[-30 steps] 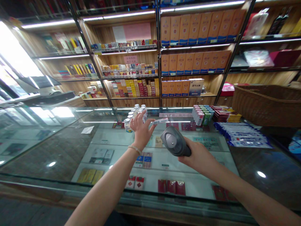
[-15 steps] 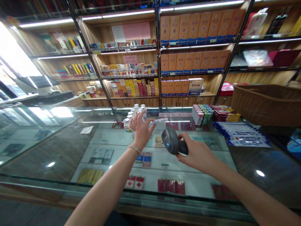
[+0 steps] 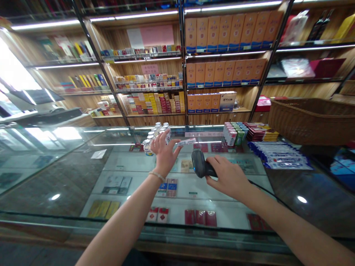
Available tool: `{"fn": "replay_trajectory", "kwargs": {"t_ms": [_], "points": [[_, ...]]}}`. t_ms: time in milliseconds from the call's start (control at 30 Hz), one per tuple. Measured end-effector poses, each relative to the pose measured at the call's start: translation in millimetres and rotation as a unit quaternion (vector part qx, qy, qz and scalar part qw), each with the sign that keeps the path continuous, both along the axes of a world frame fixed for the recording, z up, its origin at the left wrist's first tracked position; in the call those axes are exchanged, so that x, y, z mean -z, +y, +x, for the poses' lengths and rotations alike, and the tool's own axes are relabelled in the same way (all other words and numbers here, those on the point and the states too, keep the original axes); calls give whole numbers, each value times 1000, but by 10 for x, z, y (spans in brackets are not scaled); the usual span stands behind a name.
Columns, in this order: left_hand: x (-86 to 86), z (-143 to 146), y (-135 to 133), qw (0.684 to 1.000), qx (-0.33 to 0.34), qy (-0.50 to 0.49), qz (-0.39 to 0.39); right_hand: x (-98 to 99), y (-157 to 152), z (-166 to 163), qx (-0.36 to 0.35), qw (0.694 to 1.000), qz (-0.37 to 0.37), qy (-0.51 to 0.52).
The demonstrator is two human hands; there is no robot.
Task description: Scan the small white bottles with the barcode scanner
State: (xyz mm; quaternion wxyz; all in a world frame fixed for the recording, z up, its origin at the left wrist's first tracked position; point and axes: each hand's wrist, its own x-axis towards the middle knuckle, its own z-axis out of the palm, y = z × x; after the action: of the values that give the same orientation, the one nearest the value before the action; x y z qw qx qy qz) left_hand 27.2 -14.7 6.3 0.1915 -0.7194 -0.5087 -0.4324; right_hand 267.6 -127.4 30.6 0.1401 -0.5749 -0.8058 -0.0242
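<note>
My left hand point(image 3: 164, 153) is closed in a pinch, thumb and finger on one end of a slim white-and-pink packet point(image 3: 186, 142). Its printed side faces up toward me; I cannot read what it is. Wrapped around the handle of a black barcode scanner point(image 3: 198, 164) is my right hand point(image 3: 226, 174). The scanner's head is just below and right of the packet, not touching it, and a small blue light shows on it. Behind my left fingers stand several small white-capped bottles point(image 3: 158, 129), partly hidden by the hand.
Under both hands lies a glass display counter point(image 3: 172, 205) with cigarette packs inside. At right are upright tubes point(image 3: 232, 133), blue-white packets point(image 3: 280, 156) and a wicker basket point(image 3: 307, 123). A paper slip point(image 3: 98, 154) lies at left. Boxed shelves point(image 3: 219, 74) line the back.
The scanner has turned in my right hand, its head now tipped further down and its blue light lower. My left hand still pinches the packet. The whole view has shifted slightly.
</note>
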Motion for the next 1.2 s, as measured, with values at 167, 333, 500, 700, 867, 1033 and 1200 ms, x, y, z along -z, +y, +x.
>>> {"fn": "replay_trajectory", "kwargs": {"t_ms": [167, 333, 500, 700, 867, 1033, 1200], "points": [[-4, -2, 3, 1000, 1, 1, -2, 65, 0, -40, -2, 1000, 7, -27], [0, -2, 6, 1000, 6, 1, 6, 103, -6, -58, -11, 999, -7, -32], [8, -10, 8, 1000, 12, 4, 4, 129, -2, -59, -7, 999, -14, -39], [6, -6, 3, 1000, 13, 6, 5, 155, 3, -71, -7, 999, 2, -49], [4, 3, -8, 1000, 16, 4, 5, 231, 17, -59, -23, 997, 51, -45], [-6, 0, -16, 1000, 16, 3, 5, 388, 55, -27, -35, 995, 94, -22], [-9, -5, -14, 1000, 15, 2, -4, 505, 110, -8, -39, 994, 98, -15]]}}
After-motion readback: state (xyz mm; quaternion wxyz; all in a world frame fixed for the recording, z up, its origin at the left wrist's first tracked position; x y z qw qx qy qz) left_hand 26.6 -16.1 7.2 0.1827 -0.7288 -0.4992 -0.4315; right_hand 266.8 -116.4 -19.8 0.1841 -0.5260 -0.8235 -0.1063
